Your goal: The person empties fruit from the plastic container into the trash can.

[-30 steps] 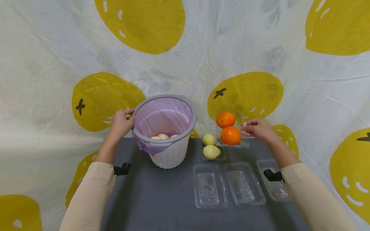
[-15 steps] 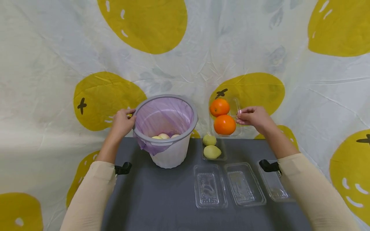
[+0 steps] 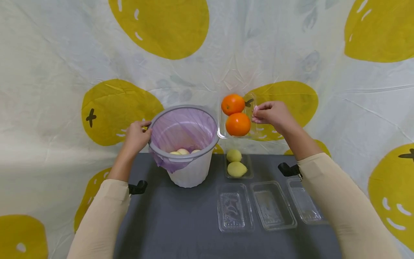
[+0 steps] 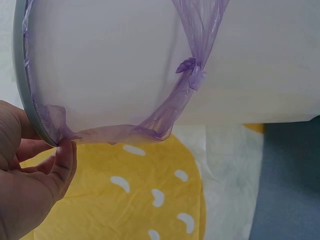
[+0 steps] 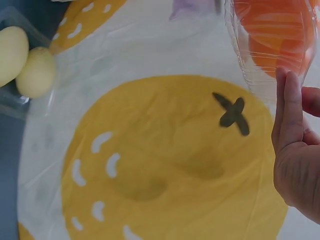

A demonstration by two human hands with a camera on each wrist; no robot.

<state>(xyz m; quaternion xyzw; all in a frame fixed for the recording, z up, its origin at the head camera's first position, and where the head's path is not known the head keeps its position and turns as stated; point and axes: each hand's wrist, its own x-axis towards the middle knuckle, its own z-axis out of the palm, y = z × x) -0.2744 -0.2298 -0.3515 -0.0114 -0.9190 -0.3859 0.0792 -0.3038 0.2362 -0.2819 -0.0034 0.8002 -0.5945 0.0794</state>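
Note:
My left hand [image 3: 136, 137] grips the grey rim of a white bin [image 3: 191, 174] at its left side, fingers and thumb pinching the edge in the left wrist view. A purple bag [image 4: 192, 75], knotted on the outside, lines the bin, and several pale yellow fruits [image 3: 182, 151] lie inside. My right hand [image 3: 271, 114] pinches the right edge of a clear plastic tray [image 3: 223, 131], raised above the table beside the bin's right rim. Two oranges [image 3: 238, 124] rest in that tray. The tray's clear wall [image 5: 245, 65] shows at the fingertips in the right wrist view.
Below the raised tray, another clear tray [image 3: 248, 174] holds two yellow-green lemons [image 3: 237, 169]. Three more clear trays stand in a row on the grey table [image 3: 181, 223]: left [image 3: 235, 208], middle [image 3: 273, 205] and right [image 3: 307, 203]. A lemon-print cloth [image 3: 194, 79] hangs behind.
My right hand has lifted the tray of oranges up and to the left, from above the lemons to beside the bin's rim. The left hand stays on the bin.

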